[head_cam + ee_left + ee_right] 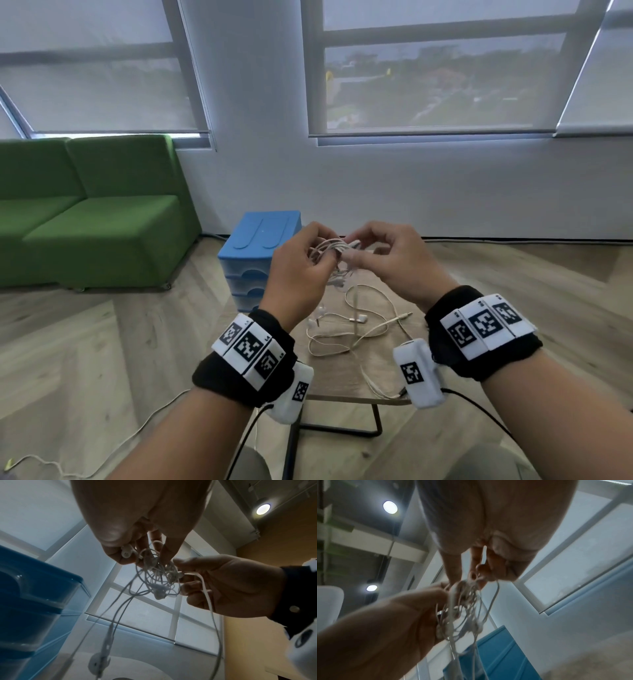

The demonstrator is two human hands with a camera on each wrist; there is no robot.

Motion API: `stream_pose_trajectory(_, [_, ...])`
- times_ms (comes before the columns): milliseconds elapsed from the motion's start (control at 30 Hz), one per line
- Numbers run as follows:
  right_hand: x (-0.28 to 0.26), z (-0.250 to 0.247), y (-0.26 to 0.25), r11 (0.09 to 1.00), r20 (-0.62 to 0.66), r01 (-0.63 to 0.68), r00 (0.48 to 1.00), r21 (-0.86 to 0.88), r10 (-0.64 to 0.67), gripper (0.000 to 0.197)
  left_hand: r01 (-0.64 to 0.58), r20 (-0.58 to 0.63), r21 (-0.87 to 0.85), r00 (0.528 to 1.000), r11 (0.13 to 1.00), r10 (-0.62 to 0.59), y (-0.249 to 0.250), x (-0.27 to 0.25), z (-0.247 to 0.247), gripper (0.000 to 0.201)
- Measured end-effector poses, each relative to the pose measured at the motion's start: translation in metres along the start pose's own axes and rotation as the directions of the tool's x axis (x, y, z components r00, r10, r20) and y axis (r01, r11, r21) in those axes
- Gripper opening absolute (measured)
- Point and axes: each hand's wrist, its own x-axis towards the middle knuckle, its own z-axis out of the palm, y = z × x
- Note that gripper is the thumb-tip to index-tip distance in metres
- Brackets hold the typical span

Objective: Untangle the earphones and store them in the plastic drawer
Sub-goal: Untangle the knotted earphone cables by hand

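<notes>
A tangled bundle of white earphones (334, 251) hangs between both hands above a small wooden table (346, 377). My left hand (301, 263) pinches the knot from the left, and the left wrist view shows an earbud (126, 551) under its thumb. My right hand (387, 257) pinches the same tangle (464, 604) from the right. Loose cords trail down from the knot (157, 577). More white earphone cable (356, 325) lies in loops on the table below. The blue plastic drawer unit (253, 253) stands at the table's far left, its drawers shut.
A green sofa (89, 212) stands at the left against the window wall. The wood floor surrounds the table, with a thin cable (102, 455) trailing across it at lower left. Black wires run from my wristbands toward my lap.
</notes>
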Motion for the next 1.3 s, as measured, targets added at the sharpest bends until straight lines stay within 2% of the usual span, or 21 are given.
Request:
stream_pose_trajectory(67, [0.001, -0.002, -0.002, 0.983, 0.031, -0.096, 0.995, 0.154, 0.092, 0.008, -0.008, -0.007, 0.021, 1.0, 1.0, 0.008, 0.0, 0.001, -0.001, 0.006])
stream_pose_trajectory(233, [0.007, -0.002, -0.005, 0.966, -0.031, -0.181, 0.981, 0.184, 0.19, 0.004, -0.012, -0.005, 0.053, 1.0, 0.999, 0.013, 0.001, 0.003, -0.001, 0.007])
stream_pose_trajectory(367, [0.012, 0.003, 0.001, 0.991, -0.218, -0.119, 0.97, -0.054, 0.104, 0.006, 0.012, 0.067, 0.017, 0.998, 1.0, -0.013, 0.002, 0.004, -0.001, 0.012])
stream_pose_trajectory(433, [0.012, 0.007, -0.002, 0.988, -0.261, -0.088, 0.964, -0.131, 0.051, 0.007, 0.034, 0.066, 0.03, 0.997, 0.999, -0.036, 0.001, 0.005, -0.001, 0.012])
stream_pose_trajectory(533, [0.013, 0.011, -0.002, 0.994, -0.281, -0.087, 0.957, -0.06, 0.067, 0.009, 0.076, 0.048, 0.009, 0.996, 0.997, -0.077, -0.002, 0.011, -0.004, 0.011])
stream_pose_trajectory(633, [0.014, 0.012, -0.003, 0.961, -0.229, -0.175, 0.948, 0.213, 0.223, 0.01, 0.092, 0.046, -0.002, 0.995, 0.996, -0.092, -0.005, 0.015, -0.007, 0.011])
stream_pose_trajectory(667, [0.013, 0.011, -0.002, 0.945, -0.189, -0.204, 0.948, 0.257, 0.256, 0.01, 0.092, 0.045, 0.005, 0.995, 0.996, -0.092, -0.006, 0.016, -0.008, 0.01])
stream_pose_trajectory(767, [0.008, 0.011, 0.001, 0.967, -0.127, -0.204, 0.966, 0.153, 0.224, 0.008, 0.117, 0.026, -0.009, 0.993, 0.993, -0.116, -0.009, 0.019, -0.009, 0.009])
stream_pose_trajectory(833, [0.005, 0.011, 0.004, 0.988, -0.185, -0.157, 0.97, 0.015, 0.157, 0.008, 0.139, 0.017, -0.021, 0.99, 0.99, -0.139, -0.01, 0.02, -0.009, 0.009])
stream_pose_trajectory(900, [0.002, 0.009, 0.003, 0.994, -0.235, -0.092, 0.969, -0.053, 0.077, 0.019, 0.148, 0.013, -0.019, 0.989, 0.989, -0.148, -0.01, 0.02, -0.009, 0.009])
stream_pose_trajectory(933, [0.001, 0.008, 0.001, 0.997, -0.215, -0.06, 0.976, -0.059, 0.046, 0.028, 0.144, 0.012, -0.018, 0.99, 0.989, -0.144, -0.01, 0.019, -0.009, 0.008])
stream_pose_trajectory(1000, [-0.003, 0.009, -0.006, 0.996, -0.089, -0.032, 0.996, -0.077, 0.025, 0.04, 0.14, 0.01, -0.013, 0.99, 0.99, -0.139, -0.009, 0.02, -0.006, 0.009])
stream_pose_trajectory(1100, [-0.005, 0.014, -0.011, 0.982, 0.026, -0.019, 0.999, -0.189, 0.024, 0.028, 0.15, 0.006, -0.007, 0.989, 0.989, -0.15, -0.008, 0.018, -0.003, 0.013])
stream_pose_trajectory(1200, [0.001, 0.011, -0.006, 0.99, 0.046, -0.065, 0.996, -0.129, 0.071, 0.018, 0.144, 0.032, -0.019, 0.989, 0.989, -0.143, -0.007, 0.017, -0.005, 0.021])
stream_pose_trajectory(1300, [0.005, 0.006, -0.008, 0.99, 0.054, -0.138, 0.989, -0.002, 0.138, 0.016, 0.171, 0.123, -0.03, 0.978, 0.985, -0.166, -0.003, 0.015, -0.008, 0.028])
